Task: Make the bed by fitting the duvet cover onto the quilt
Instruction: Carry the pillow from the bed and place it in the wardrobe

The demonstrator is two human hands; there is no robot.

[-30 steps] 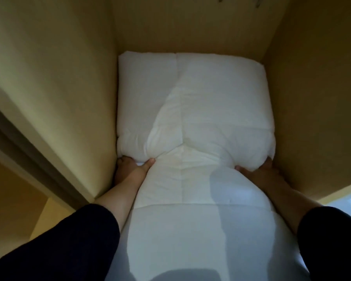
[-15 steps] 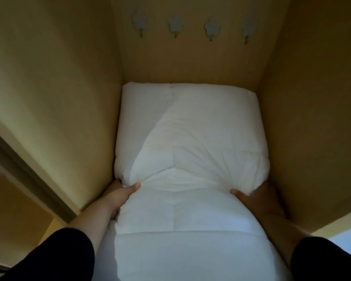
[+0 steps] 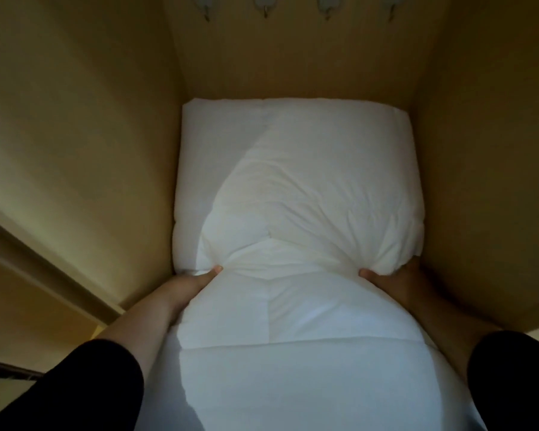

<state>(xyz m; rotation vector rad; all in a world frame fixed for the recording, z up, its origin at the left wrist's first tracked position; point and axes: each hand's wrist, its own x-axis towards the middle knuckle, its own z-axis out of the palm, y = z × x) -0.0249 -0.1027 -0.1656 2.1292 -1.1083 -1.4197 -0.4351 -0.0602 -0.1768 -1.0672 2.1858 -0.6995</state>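
A thick white quilt (image 3: 299, 188) lies folded inside a narrow wooden compartment, its bulk filling the floor from wall to wall and spilling toward me. My left hand (image 3: 189, 283) grips the quilt's left side, thumb pressed into the fabric. My right hand (image 3: 392, 281) grips the right side under a bulging fold, thumb on top. Both hands pinch the quilt into a waist between them. The fingers are hidden under the fabric. No separate duvet cover can be told apart.
Wooden walls close in on the left (image 3: 91, 150), right (image 3: 486, 150) and back (image 3: 299, 57). Several metal hooks (image 3: 265, 4) hang along the top of the back wall. A wooden edge (image 3: 44, 275) runs diagonally at lower left.
Both hands have squeezed inward on the quilt, bunching it more tightly between them. The view first tilted up to reveal the hooks, then back down a little.
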